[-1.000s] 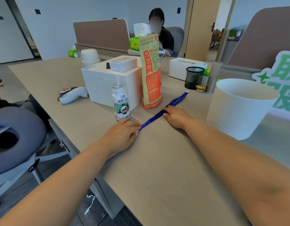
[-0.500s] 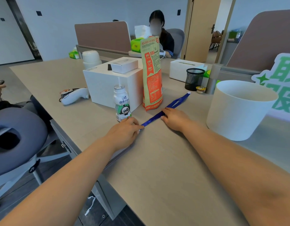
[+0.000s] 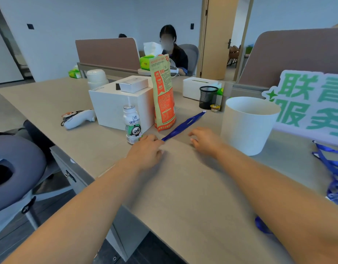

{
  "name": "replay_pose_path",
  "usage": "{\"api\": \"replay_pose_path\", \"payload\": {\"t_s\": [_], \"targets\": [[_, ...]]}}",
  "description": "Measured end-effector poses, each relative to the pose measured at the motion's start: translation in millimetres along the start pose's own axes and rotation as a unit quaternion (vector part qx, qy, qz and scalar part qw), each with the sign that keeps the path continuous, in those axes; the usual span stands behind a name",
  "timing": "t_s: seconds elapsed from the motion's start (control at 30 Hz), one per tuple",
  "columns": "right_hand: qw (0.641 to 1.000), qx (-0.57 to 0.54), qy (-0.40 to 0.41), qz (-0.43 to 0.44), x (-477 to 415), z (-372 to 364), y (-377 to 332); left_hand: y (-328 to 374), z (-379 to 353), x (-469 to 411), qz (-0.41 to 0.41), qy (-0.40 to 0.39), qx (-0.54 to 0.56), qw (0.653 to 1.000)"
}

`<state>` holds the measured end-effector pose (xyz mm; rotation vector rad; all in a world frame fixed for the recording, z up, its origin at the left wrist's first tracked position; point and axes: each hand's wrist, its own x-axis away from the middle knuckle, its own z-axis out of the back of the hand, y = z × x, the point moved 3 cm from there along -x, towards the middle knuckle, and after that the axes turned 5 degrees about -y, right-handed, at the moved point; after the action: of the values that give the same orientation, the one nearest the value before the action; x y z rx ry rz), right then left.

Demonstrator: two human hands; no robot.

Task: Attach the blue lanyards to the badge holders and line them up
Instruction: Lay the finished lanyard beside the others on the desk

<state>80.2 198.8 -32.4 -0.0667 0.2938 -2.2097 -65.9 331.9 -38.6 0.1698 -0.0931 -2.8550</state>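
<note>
Your right hand (image 3: 204,141) has lifted off the lanyard (image 3: 183,126) and sits just beside it, fingers released. Your left hand (image 3: 145,151) presses flat fingers on its near end against the surface (image 3: 183,187); the strap runs diagonally away.

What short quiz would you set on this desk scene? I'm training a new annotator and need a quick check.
1. True or false: the right hand grips the blue lanyard.
2. Which thing stands just beyond the right hand's outer side? A. white bucket B. red mug C. laptop
3. Fill in: the lanyard's near end runs under the fingertips of the ____ hand.

Key
1. False: it sits beside the lanyard, fingers relaxed, holding nothing.
2. A.
3. Left: the left hand rests on that end.
</note>
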Motion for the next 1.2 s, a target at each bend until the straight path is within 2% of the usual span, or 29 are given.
{"api": "replay_pose_path", "payload": {"t_s": [0.13, 0.23, 0.37, 0.47, 0.57, 0.73, 0.9, 1.07, 1.2], "targets": [[0.999, -0.033, 0.007, -0.032, 45.1, 11.6, 18.9, 34.3, -2.6, 3.1, -0.021, -0.003, 0.014, 1.0], [0.996, -0.056, 0.033, -0.055, 78.3, 18.2, 36.3, 58.6, -6.1, 2.4, -0.036, -0.018, 0.074, 0.996], [0.98, -0.086, 0.082, -0.16, 108.2, 30.5, 71.7, 91.4, -2.9, -6.5, -0.032, -0.026, 0.149, 0.988], [0.97, -0.077, 0.099, -0.208, 126.6, 40.1, 95.1, 122.1, 0.3, -14.3, -0.058, -0.014, 0.133, 0.989], [0.974, -0.117, 0.084, -0.177, 137.3, 40.2, 105.9, 151.7, 1.6, -22.8, -0.129, 0.025, 0.069, 0.989], [0.978, -0.139, 0.053, -0.148, 138.8, 42.0, 114.1, 171.2, -8.8, -56.9, -0.162, 0.014, 0.045, 0.986], [0.98, -0.094, 0.065, -0.16, 119.5, 51.1, 137.0, 185.8, -13.1, -99.3, -0.166, -0.006, 0.032, 0.986], [0.974, -0.113, 0.064, -0.186, 104.5, 52.6, 165.5, 204.9, -19.0, -134.1, -0.167, -0.033, 0.022, 0.985], [0.974, -0.088, 0.048, -0.204, 114.8, 52.2, 186.0, 218.1, -20.8, -147.7, -0.156, -0.05, 0.027, 0.986]]}}
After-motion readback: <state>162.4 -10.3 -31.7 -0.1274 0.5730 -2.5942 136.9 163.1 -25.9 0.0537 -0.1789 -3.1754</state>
